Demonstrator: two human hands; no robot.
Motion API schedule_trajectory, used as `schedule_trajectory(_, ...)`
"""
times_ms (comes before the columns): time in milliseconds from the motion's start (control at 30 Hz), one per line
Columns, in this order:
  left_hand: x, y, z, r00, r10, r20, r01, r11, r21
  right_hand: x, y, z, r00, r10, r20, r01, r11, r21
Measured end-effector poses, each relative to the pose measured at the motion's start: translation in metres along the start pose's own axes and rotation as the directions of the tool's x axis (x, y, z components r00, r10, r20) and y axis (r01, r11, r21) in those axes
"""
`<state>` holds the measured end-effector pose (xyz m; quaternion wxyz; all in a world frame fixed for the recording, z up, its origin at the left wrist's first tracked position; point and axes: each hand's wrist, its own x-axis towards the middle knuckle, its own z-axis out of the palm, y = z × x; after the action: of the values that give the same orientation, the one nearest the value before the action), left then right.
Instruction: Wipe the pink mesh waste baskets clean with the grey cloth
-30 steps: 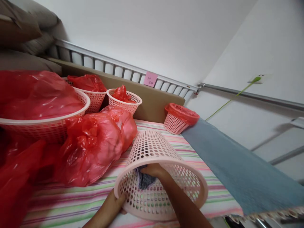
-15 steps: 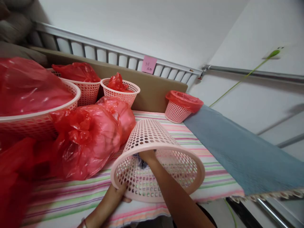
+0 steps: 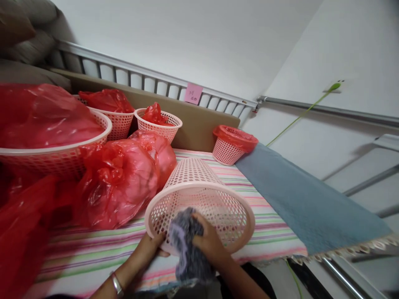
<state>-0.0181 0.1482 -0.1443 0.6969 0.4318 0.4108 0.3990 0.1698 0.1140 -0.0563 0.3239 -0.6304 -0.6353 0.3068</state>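
Note:
A pink perforated basket [image 3: 193, 170] lies on its side on the striped cloth [image 3: 102, 253], its round mouth facing me. My left hand [image 3: 152, 246] grips the lower left of the rim, fingers partly hidden by the basket wall. In front of the mouth, my right hand [image 3: 207, 241] is closed on a grey and lilac cloth [image 3: 188, 245], which hangs down over the rim towards the table's front edge. Knotted red plastic bags [image 3: 124, 178] rest just left of the basket.
Pink baskets with red bags stand at the left [image 3: 71, 150] and back [image 3: 160, 128]. Another basket [image 3: 227, 150], lined with red plastic, is at the back right. A blue-grey cloth [image 3: 299, 191] covers the right side. A metal rail [image 3: 311, 109] runs along the wall.
My right hand has come out of the basket with the grey cloth, which now shows in full view. My left hand stays on the rim. The view has shifted slightly.

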Motion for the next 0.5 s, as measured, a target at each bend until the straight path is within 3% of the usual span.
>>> schedule_trajectory(100,-0.002,-0.001,0.002,0.999,-0.052,0.005,0.052,0.999,-0.005,0.056,-0.003,-0.011,0.971,0.025,-0.239,-0.051,0.993,-0.103)
schedule_trajectory(200,-0.002,-0.001,0.003,0.997,-0.07,-0.014,0.07,0.998,0.006,0.112,0.001,-0.001,0.948,0.017,-0.317,-0.11,0.954,-0.279)
schedule_trajectory(333,-0.002,0.001,0.004,0.995,-0.096,-0.019,0.096,0.995,0.029,0.162,0.014,0.027,0.964,-0.07,-0.256,-0.047,0.905,-0.424)
schedule_trajectory(500,-0.001,0.0,0.005,0.989,-0.142,-0.047,0.142,0.99,-0.005,0.181,0.027,0.045,0.988,-0.095,-0.121,0.012,0.831,-0.555)
